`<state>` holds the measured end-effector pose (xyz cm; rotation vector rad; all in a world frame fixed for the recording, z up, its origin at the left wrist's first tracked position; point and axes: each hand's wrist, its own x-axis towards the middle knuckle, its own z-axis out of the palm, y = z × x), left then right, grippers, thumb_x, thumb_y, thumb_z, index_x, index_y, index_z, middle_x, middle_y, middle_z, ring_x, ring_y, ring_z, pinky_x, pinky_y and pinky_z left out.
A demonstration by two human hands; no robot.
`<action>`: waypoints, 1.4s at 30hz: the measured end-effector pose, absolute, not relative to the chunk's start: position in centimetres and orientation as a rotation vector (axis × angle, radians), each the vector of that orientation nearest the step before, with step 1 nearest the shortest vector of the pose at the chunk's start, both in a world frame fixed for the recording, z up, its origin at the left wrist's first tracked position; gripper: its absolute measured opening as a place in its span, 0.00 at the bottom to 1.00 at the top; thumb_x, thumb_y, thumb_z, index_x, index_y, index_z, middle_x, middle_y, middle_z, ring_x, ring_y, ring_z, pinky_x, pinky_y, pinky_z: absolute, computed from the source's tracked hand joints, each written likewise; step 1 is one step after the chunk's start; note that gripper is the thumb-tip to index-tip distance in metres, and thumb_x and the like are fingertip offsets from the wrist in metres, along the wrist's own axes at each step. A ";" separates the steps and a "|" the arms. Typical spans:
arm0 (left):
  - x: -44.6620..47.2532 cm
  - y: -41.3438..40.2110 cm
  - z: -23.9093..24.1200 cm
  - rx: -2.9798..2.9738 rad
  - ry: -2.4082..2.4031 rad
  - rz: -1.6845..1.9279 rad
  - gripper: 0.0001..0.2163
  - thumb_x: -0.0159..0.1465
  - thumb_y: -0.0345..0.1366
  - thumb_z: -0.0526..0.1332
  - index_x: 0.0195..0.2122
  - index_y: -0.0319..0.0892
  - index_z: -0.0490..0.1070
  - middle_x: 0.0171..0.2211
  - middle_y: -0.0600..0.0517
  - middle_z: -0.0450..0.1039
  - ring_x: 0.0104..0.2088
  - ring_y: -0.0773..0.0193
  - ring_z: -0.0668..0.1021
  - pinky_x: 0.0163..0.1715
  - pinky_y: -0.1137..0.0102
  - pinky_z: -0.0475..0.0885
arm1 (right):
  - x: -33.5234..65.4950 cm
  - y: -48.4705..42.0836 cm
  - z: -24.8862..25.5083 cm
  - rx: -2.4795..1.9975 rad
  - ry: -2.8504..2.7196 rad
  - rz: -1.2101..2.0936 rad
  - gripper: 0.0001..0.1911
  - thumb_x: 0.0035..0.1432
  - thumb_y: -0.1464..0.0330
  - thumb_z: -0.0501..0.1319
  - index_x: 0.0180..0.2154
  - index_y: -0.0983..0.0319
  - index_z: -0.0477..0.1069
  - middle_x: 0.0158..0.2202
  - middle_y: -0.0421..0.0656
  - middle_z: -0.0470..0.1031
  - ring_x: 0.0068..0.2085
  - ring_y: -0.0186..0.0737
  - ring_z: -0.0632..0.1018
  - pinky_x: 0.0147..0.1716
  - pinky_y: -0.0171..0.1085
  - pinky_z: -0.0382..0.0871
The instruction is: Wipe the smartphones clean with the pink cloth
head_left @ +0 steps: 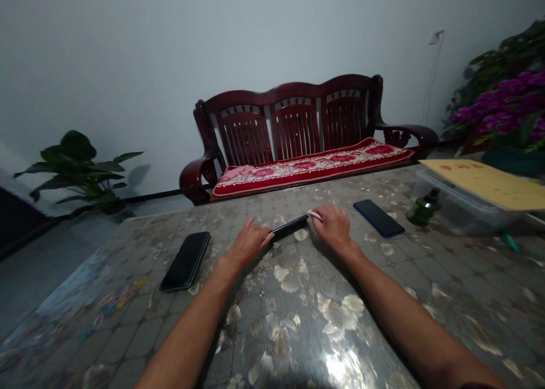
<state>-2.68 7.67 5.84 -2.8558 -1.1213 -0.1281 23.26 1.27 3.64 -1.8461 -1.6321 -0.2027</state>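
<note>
The head view shows the left hand [248, 242] and the right hand [335, 225] pinching the ends of a dark phone [289, 225], tilted on edge above the table [298, 321]. A loosened pinch could probably drop it flat onto the glossy surface.

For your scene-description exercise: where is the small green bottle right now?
In the head view, the small green bottle stands on the table at the right, between the dark phone and the clear plastic box.
</note>
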 end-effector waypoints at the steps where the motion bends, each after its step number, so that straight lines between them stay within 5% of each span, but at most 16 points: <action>1: -2.6 7.7 5.8 -2.849 -1.120 -0.126 0.12 0.72 0.36 0.54 0.47 0.44 0.78 0.35 0.48 0.81 0.39 0.57 0.81 0.66 0.53 0.56 | 23.5 1.4 3.5 -1.870 -1.582 -0.163 0.12 0.65 0.64 0.57 0.39 0.57 0.80 0.38 0.45 0.78 0.41 0.44 0.71 0.41 0.39 0.55; 24: -1.6 7.1 7.0 -2.800 -1.274 -0.095 0.12 0.71 0.33 0.53 0.44 0.41 0.78 0.36 0.45 0.81 0.41 0.56 0.81 0.64 0.58 0.59 | 24.3 1.9 2.3 -2.095 -1.557 0.110 0.13 0.65 0.62 0.57 0.43 0.53 0.81 0.45 0.44 0.81 0.44 0.44 0.75 0.40 0.37 0.60; 33: -0.3 5.5 6.9 -2.621 -1.745 -0.192 0.15 0.72 0.39 0.51 0.46 0.43 0.78 0.38 0.44 0.81 0.39 0.54 0.81 0.38 0.67 0.70 | 24.0 1.8 1.8 -2.071 -1.542 0.133 0.14 0.65 0.59 0.57 0.42 0.55 0.80 0.43 0.44 0.81 0.44 0.43 0.76 0.40 0.37 0.60; 42: -0.5 4.7 5.0 -2.642 -2.160 -0.416 0.14 0.70 0.37 0.53 0.40 0.44 0.80 0.37 0.48 0.82 0.39 0.57 0.81 0.35 0.70 0.67 | 21.2 1.0 2.4 -1.882 -1.746 0.115 0.12 0.66 0.61 0.59 0.40 0.54 0.80 0.42 0.43 0.80 0.45 0.43 0.75 0.44 0.38 0.59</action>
